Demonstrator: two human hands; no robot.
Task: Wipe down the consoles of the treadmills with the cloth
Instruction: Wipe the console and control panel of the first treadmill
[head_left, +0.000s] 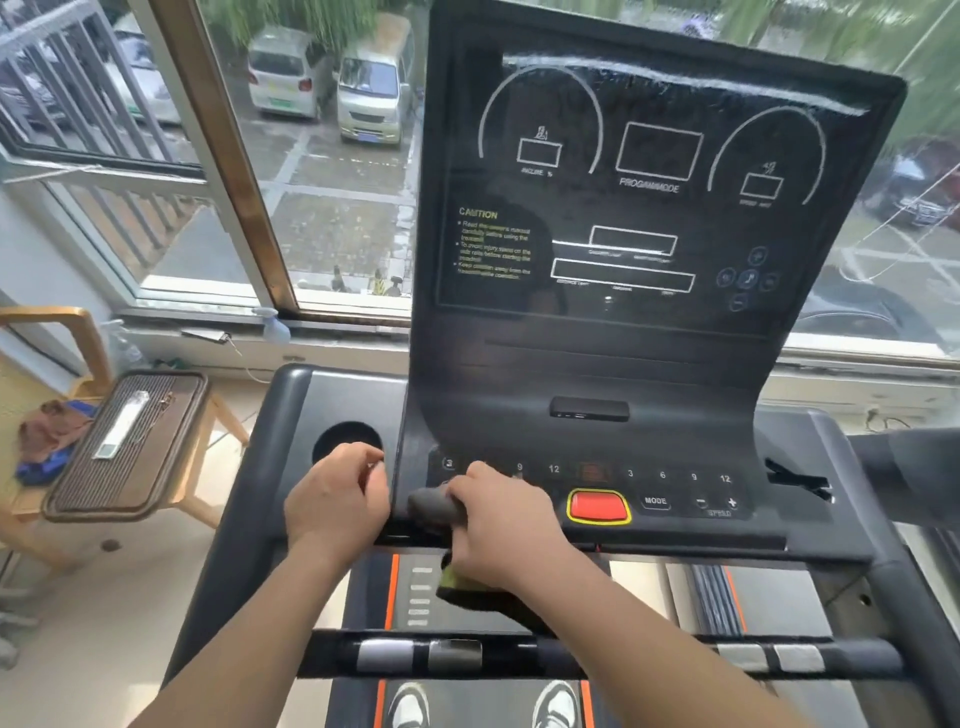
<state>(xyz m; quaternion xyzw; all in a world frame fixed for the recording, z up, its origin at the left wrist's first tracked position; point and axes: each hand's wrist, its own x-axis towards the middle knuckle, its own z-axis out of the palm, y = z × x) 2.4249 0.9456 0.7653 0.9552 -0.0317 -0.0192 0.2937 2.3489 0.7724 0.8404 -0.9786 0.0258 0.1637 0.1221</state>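
A black treadmill console (649, 364) fills the middle of the head view, with a dark display panel above and a row of number buttons and a red stop button (597, 506) below. My right hand (501, 525) grips a dark cloth (434, 506) with a yellow-green underside and presses it on the left end of the button row. A fold of the cloth hangs below the hand. My left hand (335, 501) rests with curled fingers on the console's left wing, just beside the round cup holder (343, 441), holding nothing.
A handlebar (597, 657) with silver sensor pads crosses in front of me. A wooden chair (78, 364) with a brown tray stands at the left. A window behind the console shows parked cars. A second treadmill's handle (904, 457) reaches in from the right.
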